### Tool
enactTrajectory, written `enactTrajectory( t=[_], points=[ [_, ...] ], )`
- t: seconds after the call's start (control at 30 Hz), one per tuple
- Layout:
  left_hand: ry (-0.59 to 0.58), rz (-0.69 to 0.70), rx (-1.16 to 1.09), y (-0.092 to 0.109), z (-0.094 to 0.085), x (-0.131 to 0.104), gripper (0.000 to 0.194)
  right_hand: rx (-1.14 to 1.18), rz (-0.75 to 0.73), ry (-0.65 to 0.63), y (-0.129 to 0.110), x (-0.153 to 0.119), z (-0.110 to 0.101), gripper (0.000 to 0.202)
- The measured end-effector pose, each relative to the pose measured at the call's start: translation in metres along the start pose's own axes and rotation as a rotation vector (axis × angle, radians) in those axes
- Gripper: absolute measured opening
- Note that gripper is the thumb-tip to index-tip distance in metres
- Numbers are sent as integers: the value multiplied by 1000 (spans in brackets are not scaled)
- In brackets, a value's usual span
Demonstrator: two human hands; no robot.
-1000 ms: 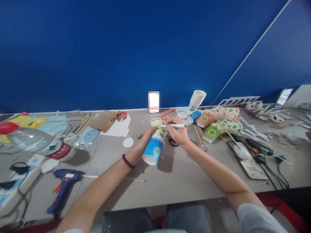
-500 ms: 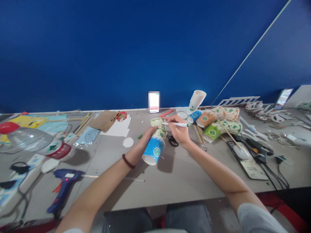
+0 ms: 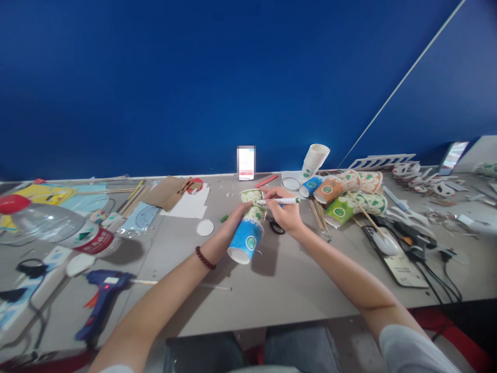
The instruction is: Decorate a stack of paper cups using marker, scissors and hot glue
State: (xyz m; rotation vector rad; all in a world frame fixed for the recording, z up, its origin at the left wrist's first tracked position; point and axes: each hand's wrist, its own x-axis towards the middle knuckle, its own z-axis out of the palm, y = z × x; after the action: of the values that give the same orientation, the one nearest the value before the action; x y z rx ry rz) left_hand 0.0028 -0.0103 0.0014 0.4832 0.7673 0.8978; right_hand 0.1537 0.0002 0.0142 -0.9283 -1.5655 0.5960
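My left hand (image 3: 235, 218) is wrapped round the side of a joined row of paper cups (image 3: 246, 239), blue at the near end and white with green drawn patterns further up. The row is tilted, its blue mouth toward me. In my right hand (image 3: 284, 211) is a white marker pen (image 3: 283, 200) with a green end, held in a writing grip. Its tip meets the patterned part of the cups, or is very close to it. Scissors (image 3: 276, 226) lie partly hidden behind my right hand. A small green cap (image 3: 224, 218) and a white paper disc (image 3: 205, 227) lie left of the cups.
On the right are more decorated cups (image 3: 341, 208), a stack of white cups (image 3: 315, 159) and a mouse (image 3: 385, 242) on a phone. A glue gun (image 3: 104, 295), a plastic bottle (image 3: 58, 228) and a power strip (image 3: 33, 295) occupy the left. A lit phone (image 3: 246, 163) leans against the wall.
My right hand and the marker have shifted slightly left and down along the cups. The cup row and my left hand have hardly moved.
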Motion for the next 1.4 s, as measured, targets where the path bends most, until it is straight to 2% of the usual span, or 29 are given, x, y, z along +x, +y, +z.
enactTrajectory(
  t=[0.47, 0.73, 1.07, 1.4],
  points=[
    [-114, -18, 49, -1, -5, 5, 30, 88, -3, 45, -2, 1, -1, 9],
    [-118, 63, 63, -3, -4, 7, 29, 86, -4, 55, 1, 2, -1, 7],
    [-115, -20, 149, 1, 2, -7, 35, 103, 19, 44, -3, 2, 0, 7],
    [-110, -9, 88, -2, -3, 1, 37, 99, 34, 65, 6, 5, -3, 7]
  ],
)
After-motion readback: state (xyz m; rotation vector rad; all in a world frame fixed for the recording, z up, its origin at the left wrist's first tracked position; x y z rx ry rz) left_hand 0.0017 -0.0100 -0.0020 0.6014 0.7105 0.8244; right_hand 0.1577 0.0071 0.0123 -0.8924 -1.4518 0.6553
